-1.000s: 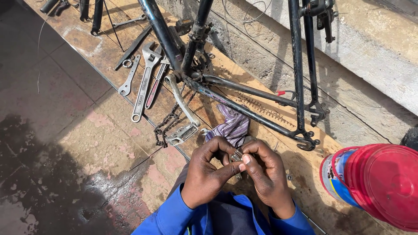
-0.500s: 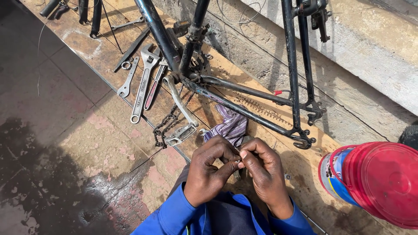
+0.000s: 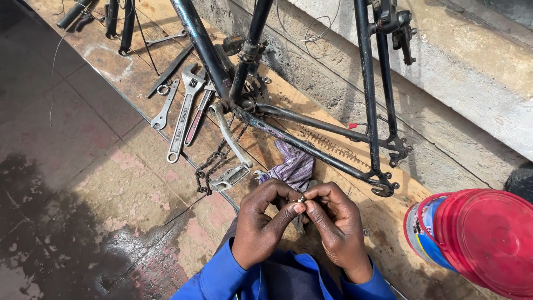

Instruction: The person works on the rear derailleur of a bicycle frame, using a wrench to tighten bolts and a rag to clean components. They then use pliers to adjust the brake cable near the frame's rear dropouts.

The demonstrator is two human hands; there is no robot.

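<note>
Both hands, left hand (image 3: pixel 261 228) and right hand (image 3: pixel 336 222), pinch a tiny metal part (image 3: pixel 301 199) just left of the red-lidded bucket (image 3: pixel 477 239), contents hidden.

The dark steel bicycle frame (image 3: pixel 311 133) stands on the flat wooden board (image 3: pixel 139 78) against the grey concrete wall (image 3: pixel 444 66). Left of its crank lie the long silver adjustable wrench (image 3: pixel 183 114) and the small open-ended spanner (image 3: pixel 165 105). The striped cloth rag (image 3: pixel 291 166) lies beneath the frame, and the red plastic lidded bucket (image 3: pixel 477 239) sits far right.

left hand (image 3: pixel 261 228) and right hand (image 3: pixel 336 225) meet, fingertips pinched together
</note>
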